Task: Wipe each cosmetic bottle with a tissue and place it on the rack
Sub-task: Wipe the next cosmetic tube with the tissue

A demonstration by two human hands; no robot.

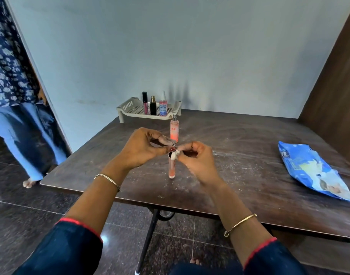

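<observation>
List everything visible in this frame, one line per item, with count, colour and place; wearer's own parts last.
rack: 1, cream, table's far left edge
bottles on rack: 3, pink, black, pink-blue, upright
spray bottle: 1, pink, upright before rack
held tube: 1, pink, black cap, between both hands
tissue: 1, white, at tube's neck
tissue pack: 1, blue, table's right
table: 1, dark brown
bystander: 1, blue clothes, far left
left hand: gripping cap
right hand: pinching tissue

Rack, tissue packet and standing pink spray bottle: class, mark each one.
Rack [128,105], head view, on its slotted left wall.
Tissue packet [301,165], head view, on its blue wrapper.
Standing pink spray bottle [174,130], head view, on its label.
</observation>
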